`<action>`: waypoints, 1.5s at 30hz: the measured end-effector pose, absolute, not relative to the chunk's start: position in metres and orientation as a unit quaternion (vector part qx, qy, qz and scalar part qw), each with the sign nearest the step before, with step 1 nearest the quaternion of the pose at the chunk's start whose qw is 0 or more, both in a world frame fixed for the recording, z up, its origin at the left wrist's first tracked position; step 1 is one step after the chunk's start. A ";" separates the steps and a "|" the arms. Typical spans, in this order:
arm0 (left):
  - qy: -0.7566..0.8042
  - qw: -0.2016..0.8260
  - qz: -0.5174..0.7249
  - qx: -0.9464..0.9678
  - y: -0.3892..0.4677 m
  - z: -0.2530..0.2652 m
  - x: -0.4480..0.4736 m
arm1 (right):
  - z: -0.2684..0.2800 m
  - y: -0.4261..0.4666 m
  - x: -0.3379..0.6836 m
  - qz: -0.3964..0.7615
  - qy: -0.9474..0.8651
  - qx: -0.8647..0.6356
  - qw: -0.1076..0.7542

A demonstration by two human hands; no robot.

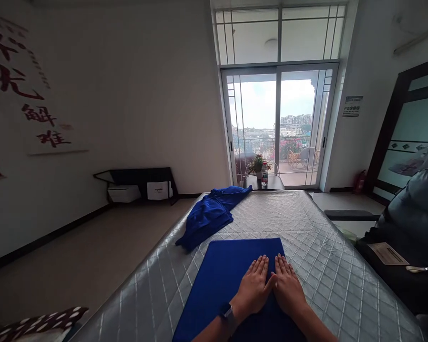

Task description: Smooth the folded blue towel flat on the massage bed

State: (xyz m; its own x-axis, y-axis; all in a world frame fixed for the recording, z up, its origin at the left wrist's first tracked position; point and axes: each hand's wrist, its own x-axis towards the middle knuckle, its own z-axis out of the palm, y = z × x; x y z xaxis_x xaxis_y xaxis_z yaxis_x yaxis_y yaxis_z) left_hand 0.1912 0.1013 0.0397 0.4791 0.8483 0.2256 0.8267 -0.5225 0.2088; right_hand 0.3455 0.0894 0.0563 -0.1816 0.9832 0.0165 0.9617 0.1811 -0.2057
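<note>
A flat, smooth blue rectangle (219, 278) lies on the silver quilted surface (328, 251); whether it is folded fabric or a board I cannot tell. My left hand (254, 285) rests palm down on its right half, fingers stretched forward. Beside it, my right hand (288, 287) lies flat along the rectangle's right edge. The two thumbs meet or overlap, and neither hand holds anything. Farther off on the left, a crumpled blue piece of clothing (209, 213) hangs partly at the surface's left edge.
Beyond the far edge stand a bottle (264, 175) and a potted plant (257, 164), before a sliding glass door (278, 128). On the right is a dark padded seat (410, 213) with papers (388, 253). A brown spotted cloth (50, 323) is at lower left.
</note>
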 end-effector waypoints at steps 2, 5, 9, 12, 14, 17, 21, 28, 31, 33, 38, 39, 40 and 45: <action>0.511 0.031 0.128 0.850 0.100 0.039 0.169 | 0.058 0.090 0.344 0.077 -0.757 -0.645 0.073; 0.548 0.021 0.114 0.829 0.098 0.038 0.133 | 0.059 0.090 0.343 0.080 -0.753 -0.649 0.076; 0.593 0.015 0.113 0.797 0.094 0.036 0.099 | 0.059 0.089 0.343 0.078 -0.756 -0.645 0.080; 0.607 0.021 0.118 0.786 0.090 0.038 0.092 | 0.058 0.090 0.343 0.073 -0.756 -0.646 0.073; 0.611 0.033 0.120 0.782 0.089 0.041 0.091 | 0.057 0.091 0.343 0.070 -0.757 -0.646 0.071; 0.624 0.049 0.118 0.771 0.089 0.045 0.083 | 0.056 0.091 0.342 0.069 -0.758 -0.644 0.075; 0.660 0.050 0.127 0.739 0.096 0.044 0.051 | 0.052 0.092 0.344 0.071 -0.760 -0.641 0.084; 0.700 0.012 0.158 0.696 0.121 0.021 0.001 | 0.063 0.116 0.363 0.081 -0.766 -0.632 0.087; 0.700 0.002 0.173 0.693 0.125 0.015 -0.002 | 0.077 0.131 0.361 0.063 -0.772 -0.626 0.090; 0.699 0.000 0.174 0.694 0.125 0.016 -0.002 | 0.084 0.142 0.355 0.054 -0.775 -0.624 0.084; 0.703 0.007 0.160 0.693 0.125 0.016 -0.003 | 0.081 0.163 0.337 0.047 -0.764 -0.638 0.088; 0.700 0.003 0.161 0.696 0.126 0.015 -0.004 | 0.077 0.166 0.336 0.048 -0.762 -0.640 0.090; 0.696 -0.002 0.164 0.699 0.127 0.014 -0.004 | 0.073 0.168 0.335 0.050 -0.760 -0.641 0.092; 0.699 0.010 0.157 0.697 0.128 0.016 -0.004 | 0.057 0.175 0.339 0.054 -0.753 -0.649 0.097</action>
State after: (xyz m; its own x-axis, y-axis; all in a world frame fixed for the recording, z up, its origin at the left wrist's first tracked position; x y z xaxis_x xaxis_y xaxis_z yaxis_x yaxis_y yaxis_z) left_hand -0.0044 0.1278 0.0161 -0.0268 0.9784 0.2050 0.9721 -0.0223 0.2336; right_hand 0.3385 0.1745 0.0566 -0.1389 0.9874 0.0761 0.9662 0.1519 -0.2081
